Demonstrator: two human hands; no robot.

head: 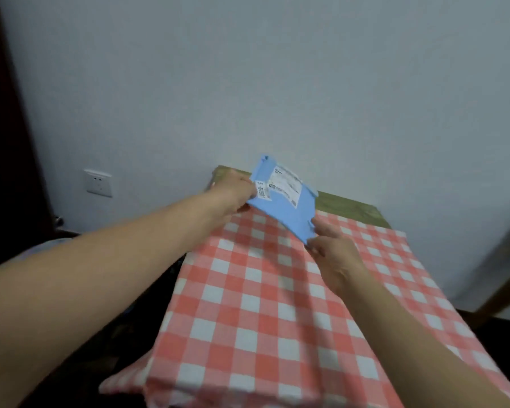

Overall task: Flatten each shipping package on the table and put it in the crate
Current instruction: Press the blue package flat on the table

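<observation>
Left hand (236,189) and right hand (333,245) each pinch an edge of the flat light-blue shipping package (286,207) above the red-checked desk (262,304); its white labels' (284,185) print is blurred.

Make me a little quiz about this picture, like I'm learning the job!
1. Pick one: the blue shipping package is A) on the floor, B) held in two hands, C) inside a crate.
2. True or false: a white label is stuck on the package.
3. Fill the gap: the tablecloth has red and ____ squares.

Key
1. B: the left hand and the right hand each grip an edge.
2. True.
3. White.
</observation>
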